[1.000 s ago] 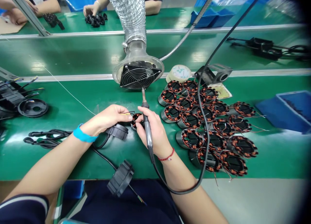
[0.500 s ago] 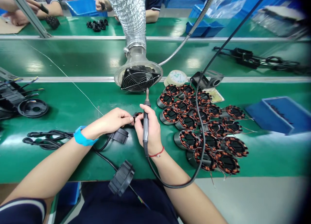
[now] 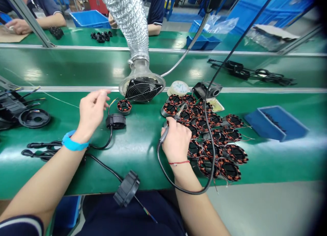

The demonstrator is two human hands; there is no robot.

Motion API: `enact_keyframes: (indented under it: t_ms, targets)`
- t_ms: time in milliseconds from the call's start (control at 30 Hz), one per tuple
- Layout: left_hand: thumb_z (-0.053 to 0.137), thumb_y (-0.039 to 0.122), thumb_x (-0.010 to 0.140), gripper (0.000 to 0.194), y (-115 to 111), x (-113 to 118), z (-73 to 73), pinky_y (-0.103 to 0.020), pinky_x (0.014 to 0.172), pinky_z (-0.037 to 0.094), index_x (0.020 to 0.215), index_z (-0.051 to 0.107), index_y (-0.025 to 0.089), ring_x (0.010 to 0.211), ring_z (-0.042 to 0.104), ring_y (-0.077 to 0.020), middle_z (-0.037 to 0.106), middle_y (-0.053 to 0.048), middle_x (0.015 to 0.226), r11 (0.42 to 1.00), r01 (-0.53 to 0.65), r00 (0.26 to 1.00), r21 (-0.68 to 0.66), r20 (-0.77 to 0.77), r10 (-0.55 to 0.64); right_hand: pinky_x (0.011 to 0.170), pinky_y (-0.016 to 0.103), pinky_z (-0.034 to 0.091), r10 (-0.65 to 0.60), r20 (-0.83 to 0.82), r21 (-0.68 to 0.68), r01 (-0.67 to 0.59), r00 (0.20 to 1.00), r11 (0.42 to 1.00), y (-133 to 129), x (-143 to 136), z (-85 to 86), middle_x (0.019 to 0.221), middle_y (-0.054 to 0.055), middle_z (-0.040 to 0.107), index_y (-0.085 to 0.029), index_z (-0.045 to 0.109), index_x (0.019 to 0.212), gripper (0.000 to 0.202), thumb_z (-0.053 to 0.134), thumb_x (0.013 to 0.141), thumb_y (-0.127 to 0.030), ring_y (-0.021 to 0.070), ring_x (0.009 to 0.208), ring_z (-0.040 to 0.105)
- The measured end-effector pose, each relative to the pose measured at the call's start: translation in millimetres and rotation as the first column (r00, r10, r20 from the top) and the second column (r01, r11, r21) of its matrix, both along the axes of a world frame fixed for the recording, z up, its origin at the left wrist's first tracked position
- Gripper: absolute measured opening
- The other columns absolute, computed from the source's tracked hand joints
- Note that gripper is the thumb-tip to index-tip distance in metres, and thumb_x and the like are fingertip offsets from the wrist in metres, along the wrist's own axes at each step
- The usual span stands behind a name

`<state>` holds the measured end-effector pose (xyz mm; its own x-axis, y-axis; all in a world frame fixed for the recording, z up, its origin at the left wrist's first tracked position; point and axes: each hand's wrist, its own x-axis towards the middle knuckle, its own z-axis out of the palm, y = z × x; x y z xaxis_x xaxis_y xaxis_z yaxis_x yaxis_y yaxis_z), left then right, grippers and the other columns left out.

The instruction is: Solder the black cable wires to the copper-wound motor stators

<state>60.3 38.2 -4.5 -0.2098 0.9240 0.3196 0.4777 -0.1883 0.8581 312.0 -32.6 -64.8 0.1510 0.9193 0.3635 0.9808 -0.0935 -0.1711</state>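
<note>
My right hand (image 3: pixel 176 138) is wrapped round a soldering iron (image 3: pixel 165 134), its tip pointing up and away over the near-left part of a group of copper-wound stators (image 3: pixel 195 129). Raised over the left side of the bench, my left hand (image 3: pixel 93 108) has curled fingers. A thin solder wire (image 3: pixel 61 100) runs from the upper left to the back of this hand; its end is hidden. Right of those fingers stands a black round housing (image 3: pixel 116 121) with a cable and coloured wires rising from it. A single stator (image 3: pixel 124 107) sits just behind it.
A fume extractor (image 3: pixel 143 89) hangs over the bench's middle. Another black housing (image 3: pixel 127 188) lies at the front edge. Black cables (image 3: pixel 46 150) and housings (image 3: pixel 34 118) are at left, a blue bin (image 3: pixel 277 123) at right. People sit across the bench.
My hands have parted: the left moved left and up, the right moved right with the soldering iron towards the stators. The single stator now stands uncovered by the black housing, which is upright.
</note>
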Motion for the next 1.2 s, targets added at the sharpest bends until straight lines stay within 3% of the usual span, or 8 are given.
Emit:
enact_keyframes:
  t_ms: [67, 133, 200, 433, 533, 767, 1067, 1200]
  targets:
    - [0.05, 0.044, 0.089, 0.038, -20, 13, 12.1, -0.022, 0.046, 0.039, 0.096, 0.072, 0.014, 0.048, 0.051, -0.01, 0.065, -0.002, 0.071, 0.896, 0.323, 0.946, -0.305, 0.085, -0.312, 0.088, 0.047, 0.043, 0.089, -0.04, 0.029, -0.088, 0.995, 0.996, 1, -1, -3.4, 0.084, 0.012, 0.068, -0.013, 0.061, 0.115, 0.028, 0.049, 0.09, -0.017, 0.0283, 0.083, 0.06]
    - [0.052, 0.045, 0.088, 0.037, -34, 27, 15.2, -0.022, 0.044, 0.036, 0.091, 0.072, 0.014, 0.044, 0.046, -0.009, 0.063, -0.001, 0.066, 0.577, 0.606, 0.759, -0.547, 0.182, -0.625, 0.094, 0.048, 0.041, 0.269, -0.098, 0.068, -0.263, 0.958, 0.962, -3, -2, -4.1, 0.09, 0.009, 0.068, -0.017, 0.06, 0.114, 0.027, 0.047, 0.09, -0.014, 0.0257, 0.089, 0.06]
    - [0.05, 0.041, 0.088, 0.034, -38, 36, 9.6, -0.023, 0.051, 0.038, 0.083, 0.071, 0.014, 0.05, 0.049, -0.0099, 0.061, -0.001, 0.065, 0.424, 0.665, 0.637, -0.616, 0.171, -0.752, 0.103, 0.05, 0.037, 0.455, -0.148, 0.088, -0.447, 0.878, 0.89, -10, -4, -2.9, 0.095, 0.006, 0.067, -0.021, 0.058, 0.115, 0.032, 0.048, 0.087, -0.01, 0.0248, 0.099, 0.057]
    - [0.053, 0.036, 0.085, 0.021, -33, 25, -14.0, -0.024, 0.059, 0.036, 0.083, 0.059, 0.015, 0.062, 0.048, -0.012, 0.055, 0.002, 0.069, 0.729, 0.436, 0.859, -0.528, 0.001, -0.512, 0.091, 0.049, 0.049, 0.597, -0.302, 0.309, -0.517, 0.743, 0.799, -35, -4, 4.6, 0.091, 0.004, 0.063, -0.024, 0.05, 0.118, 0.043, 0.049, 0.079, -0.007, 0.0247, 0.092, 0.058]
    - [0.05, 0.035, 0.088, 0.024, -42, 27, -10.4, -0.027, 0.064, 0.04, 0.095, 0.062, 0.015, 0.07, 0.055, -0.0148, 0.063, -0.002, 0.079, 0.675, 0.453, 0.812, -0.582, -0.043, -0.582, 0.09, 0.046, 0.053, 0.58, -0.431, 0.195, -0.557, 0.691, 0.808, -40, -6, 8.7, 0.11, 0.01, 0.063, -0.022, 0.044, 0.128, 0.05, 0.051, 0.08, -0.011, 0.0261, 0.105, 0.06]
    - [0.046, 0.027, 0.092, 0.024, -54, 35, -3.1, -0.027, 0.07, 0.039, 0.088, 0.067, 0.016, 0.082, 0.059, -0.0178, 0.068, -0.006, 0.092, 0.455, 0.527, 0.449, -0.718, -0.22, -0.866, 0.108, 0.044, 0.048, 0.591, -0.6, 0.011, -0.734, 0.538, 0.679, -46, 3, 10.3, 0.14, 0.013, 0.05, -0.023, 0.03, 0.143, 0.063, 0.053, 0.085, -0.013, 0.0237, 0.131, 0.051]
    - [0.06, 0.034, 0.079, 0.021, -45, 37, -6.3, -0.021, 0.048, 0.023, 0.071, 0.06, 0.015, 0.049, 0.035, -0.0066, 0.052, 0.002, 0.063, 0.361, 0.627, 0.747, -0.69, 0.401, -0.529, 0.092, 0.049, 0.056, 0.59, -0.486, 0.041, -0.657, 0.645, 0.753, -33, -2, -1.1, 0.119, 0.012, 0.062, -0.022, 0.042, 0.135, 0.054, 0.065, 0.087, -0.027, 0.0288, 0.11, 0.063]
    - [0.067, 0.04, 0.076, 0.028, -50, 48, -19.7, -0.021, 0.044, 0.009, 0.076, 0.058, 0.014, 0.045, 0.019, -0.0035, 0.038, 0.006, 0.059, 0.417, 0.672, 0.734, -0.612, 0.625, -0.266, 0.091, 0.048, 0.056, 0.639, -0.438, 0.116, -0.665, 0.633, 0.738, -31, -5, -6.2, 0.12, 0.013, 0.062, -0.022, 0.042, 0.135, 0.052, 0.065, 0.088, -0.031, 0.0285, 0.108, 0.063]
